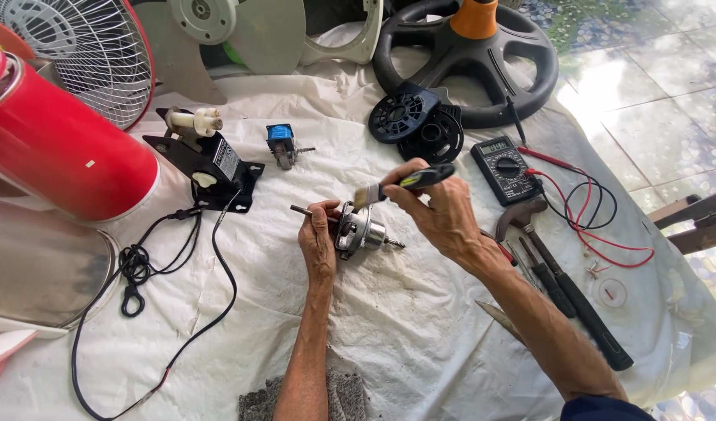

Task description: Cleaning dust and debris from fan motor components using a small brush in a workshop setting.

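Head view: hands grip motor point(361, 231) and brush point(404, 183) over white sheet point(420, 312) (tiled floor point(670, 86) beyond).

Small silver metal fan motor with a steel shaft through it point(360, 230): held just above the white cloth, shaft roughly level, its ends jutting left and right. Small paintbrush with dark handle and pale bristles point(401, 184): tilted, bristle end down-left, touching the motor's top.
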